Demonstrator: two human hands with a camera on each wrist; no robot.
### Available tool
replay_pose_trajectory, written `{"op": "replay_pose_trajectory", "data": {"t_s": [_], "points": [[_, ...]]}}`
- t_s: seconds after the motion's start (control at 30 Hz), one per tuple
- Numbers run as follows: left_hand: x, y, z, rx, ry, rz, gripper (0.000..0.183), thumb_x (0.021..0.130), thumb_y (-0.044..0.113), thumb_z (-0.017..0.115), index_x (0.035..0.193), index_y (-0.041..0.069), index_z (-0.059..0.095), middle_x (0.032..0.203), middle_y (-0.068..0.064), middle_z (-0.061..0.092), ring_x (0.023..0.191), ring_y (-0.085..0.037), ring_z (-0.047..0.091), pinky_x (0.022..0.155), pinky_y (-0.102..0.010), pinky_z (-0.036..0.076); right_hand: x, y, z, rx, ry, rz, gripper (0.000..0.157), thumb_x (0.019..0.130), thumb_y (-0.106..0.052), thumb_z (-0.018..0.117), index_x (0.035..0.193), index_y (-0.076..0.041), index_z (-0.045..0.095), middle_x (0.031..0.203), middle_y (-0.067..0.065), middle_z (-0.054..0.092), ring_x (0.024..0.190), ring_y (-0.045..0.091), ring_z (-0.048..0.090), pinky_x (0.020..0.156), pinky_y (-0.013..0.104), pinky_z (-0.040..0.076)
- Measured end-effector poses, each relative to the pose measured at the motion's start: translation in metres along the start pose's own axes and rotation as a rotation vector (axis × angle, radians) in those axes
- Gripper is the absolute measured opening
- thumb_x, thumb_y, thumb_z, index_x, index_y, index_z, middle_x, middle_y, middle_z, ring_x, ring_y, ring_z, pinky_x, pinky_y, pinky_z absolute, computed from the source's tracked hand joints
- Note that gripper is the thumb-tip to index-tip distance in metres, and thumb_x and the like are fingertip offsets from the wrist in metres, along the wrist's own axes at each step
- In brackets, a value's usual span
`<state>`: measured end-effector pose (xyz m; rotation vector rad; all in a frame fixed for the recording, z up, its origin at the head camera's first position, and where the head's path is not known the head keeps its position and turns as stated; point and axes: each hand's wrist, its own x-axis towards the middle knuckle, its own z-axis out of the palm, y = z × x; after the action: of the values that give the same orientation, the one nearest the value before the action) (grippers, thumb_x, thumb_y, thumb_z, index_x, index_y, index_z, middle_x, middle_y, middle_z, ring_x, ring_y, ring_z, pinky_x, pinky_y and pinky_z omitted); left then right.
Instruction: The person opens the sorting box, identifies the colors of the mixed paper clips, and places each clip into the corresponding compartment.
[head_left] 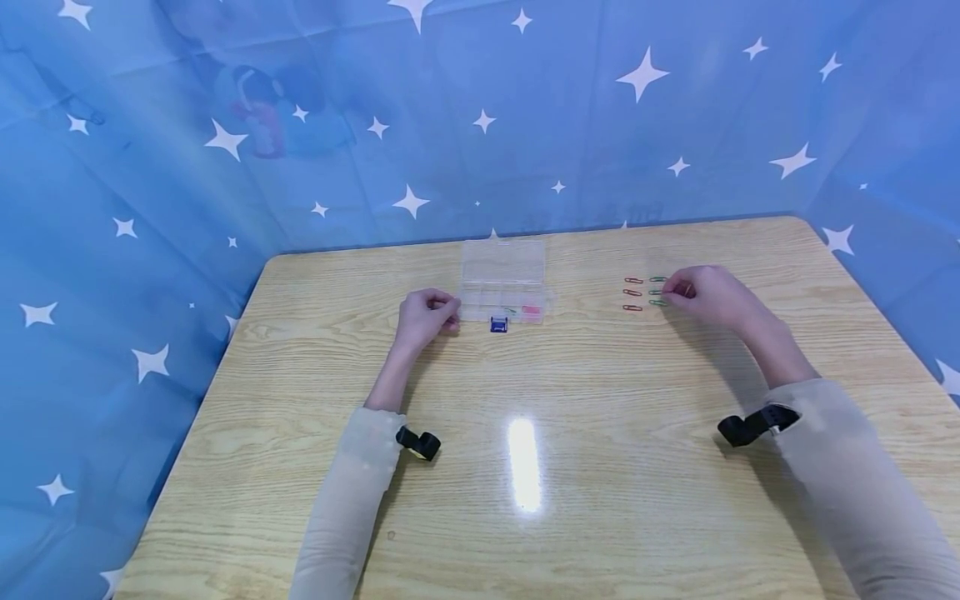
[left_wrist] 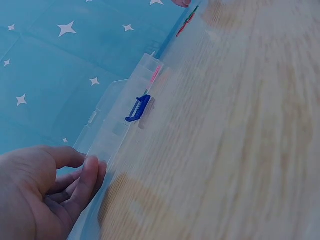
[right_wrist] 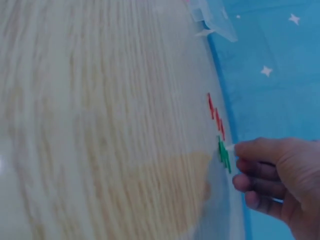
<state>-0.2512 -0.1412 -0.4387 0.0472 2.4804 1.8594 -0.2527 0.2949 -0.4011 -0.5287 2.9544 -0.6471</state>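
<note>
The left hand pinched the left edge of the clear box, whose lid stood open and whose front bore a blue handle. The right hand, fingers drawn narrow, was at the three green clips; whether it gripped one could not be told. Three red clips lay just left of them.

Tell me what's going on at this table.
A person's left hand holds the left end of an open clear plastic box, which has a pink item inside. The right hand is at a column of green paper clips; whether it grips one is unclear. Three red paper clips lie alongside on the table.
</note>
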Motion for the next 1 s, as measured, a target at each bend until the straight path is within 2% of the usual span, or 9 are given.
{"op": "replay_pose_trajectory", "data": {"t_s": [0.2, 0.7, 1.0], "points": [[-0.001, 0.000, 0.000, -0.005, -0.004, -0.007, 0.018, 0.088, 0.018, 0.063, 0.093, 0.001, 0.065, 0.075, -0.015, 0.065, 0.062, -0.028, 0.065, 0.059, -0.033, 0.057, 0.000, 0.006, 0.004, 0.010, -0.030, 0.012, 0.016, 0.088, -0.011, 0.060, 0.099, -0.001, 0.065, 0.087, 0.008, 0.064, 0.077, 0.021, 0.059, 0.064, 0.036, 0.049], [0.000, -0.001, 0.001, -0.002, -0.012, -0.010, 0.020, 0.088, 0.018, 0.062, 0.096, 0.000, 0.065, 0.077, -0.016, 0.065, 0.062, -0.026, 0.065, 0.059, -0.032, 0.057, 0.000, 0.010, 0.007, 0.005, -0.047, 0.018, 0.012, 0.089, -0.011, 0.058, 0.095, -0.003, 0.065, 0.081, 0.004, 0.062, 0.067, 0.017, 0.052, 0.056, 0.030, 0.043], [0.001, -0.001, 0.001, 0.009, -0.015, -0.027, 0.022, 0.089, 0.019, 0.061, 0.098, -0.001, 0.064, 0.079, -0.016, 0.065, 0.064, -0.026, 0.066, 0.061, -0.032, 0.057, 0.011, -0.008, 0.006, -0.001, -0.016, -0.015, 0.013, 0.088, -0.013, 0.059, 0.094, -0.003, 0.065, 0.080, 0.005, 0.062, 0.068, 0.017, 0.054, 0.058, 0.031, 0.045]]}}
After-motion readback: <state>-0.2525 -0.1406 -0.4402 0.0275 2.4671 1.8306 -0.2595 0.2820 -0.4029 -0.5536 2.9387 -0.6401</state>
